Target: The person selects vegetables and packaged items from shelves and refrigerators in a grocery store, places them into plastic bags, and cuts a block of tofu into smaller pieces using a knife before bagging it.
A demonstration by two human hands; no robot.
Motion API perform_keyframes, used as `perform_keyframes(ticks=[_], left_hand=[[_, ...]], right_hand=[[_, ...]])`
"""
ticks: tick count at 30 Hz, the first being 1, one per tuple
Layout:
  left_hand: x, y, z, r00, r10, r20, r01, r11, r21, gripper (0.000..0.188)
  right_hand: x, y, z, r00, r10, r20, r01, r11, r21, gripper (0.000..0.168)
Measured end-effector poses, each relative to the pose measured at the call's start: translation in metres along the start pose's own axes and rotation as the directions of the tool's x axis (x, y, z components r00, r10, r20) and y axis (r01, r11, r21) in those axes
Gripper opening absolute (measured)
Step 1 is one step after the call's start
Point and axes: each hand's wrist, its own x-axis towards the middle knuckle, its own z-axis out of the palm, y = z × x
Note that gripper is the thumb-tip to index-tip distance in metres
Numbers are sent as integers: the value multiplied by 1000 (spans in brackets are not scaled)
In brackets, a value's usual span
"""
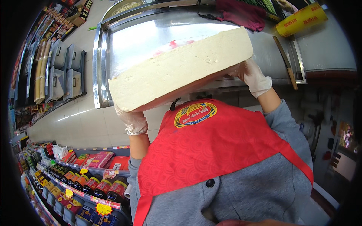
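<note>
A big cream-coloured slab, apparently tofu [181, 70], is held up between my two gloved hands. It slants across the view, with its right end higher in the picture. My left hand [131, 120] grips the lower left end, its fingers mostly hidden by the slab. Near the other end, my right hand [253, 76] supports the underside from below; its fingertips are partly out of sight. Beyond the slab lies a stainless steel counter [127, 36] with a raised rim. Some clear plastic with red markings [176, 44] shows just behind the slab's upper edge.
A knife with a wooden handle [291, 77] lies at the counter's right edge. Near it are a yellow roll of film [302, 21] and a maroon cloth [243, 12]. Shelves of bottles [99, 188] stand at lower left, lidded clear bins [56, 83] at left.
</note>
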Motion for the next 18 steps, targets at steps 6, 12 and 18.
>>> perform_keyframes(ticks=[6, 12, 18], left_hand=[[13, -31, -31, 973, 225, 44, -229, 942, 245, 54], [14, -49, -54, 996, 83, 38, -86, 991, 105, 58], [23, -47, -19, 948, 275, 162, -302, 938, 172, 60]], right_hand=[[20, 19, 3, 910, -412, -54, 414, 909, 38, 34], [20, 12, 11, 874, -481, 59, 463, 865, 192, 35], [34, 28, 4, 839, -542, 42, 536, 837, 107, 37]])
